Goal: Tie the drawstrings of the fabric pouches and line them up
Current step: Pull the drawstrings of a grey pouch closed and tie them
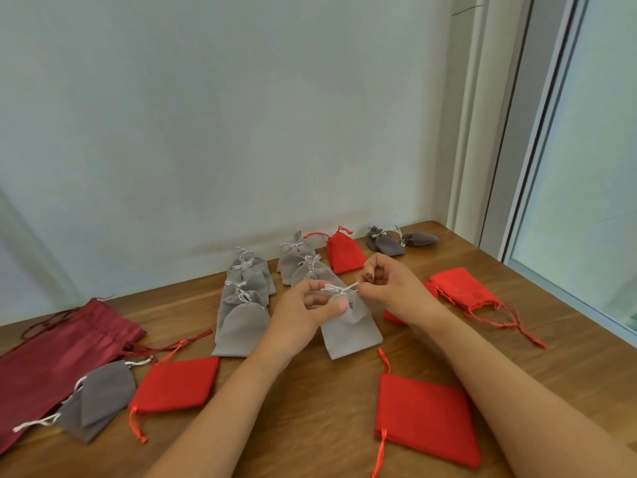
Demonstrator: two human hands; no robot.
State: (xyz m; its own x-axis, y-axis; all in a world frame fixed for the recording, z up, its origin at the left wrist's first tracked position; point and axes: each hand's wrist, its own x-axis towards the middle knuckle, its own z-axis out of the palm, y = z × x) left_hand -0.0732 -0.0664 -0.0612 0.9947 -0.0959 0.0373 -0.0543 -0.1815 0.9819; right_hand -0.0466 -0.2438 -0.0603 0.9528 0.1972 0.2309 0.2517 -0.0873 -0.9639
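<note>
Two grips: my left hand (303, 312) pinches the neck of the grey pouch (351, 334), my right hand (389, 288) pinches its drawstring (339, 289) just to the right.

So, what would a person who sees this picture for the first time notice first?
Probably the two hands in the middle: the left hand grips the neck of a grey pouch while the right hand pinches its white drawstring. Then the bright colour: the front-right red pouch and the front-left red pouch on the wooden table. A row of tied grey pouches runs from beside the left hand toward the wall.
</note>
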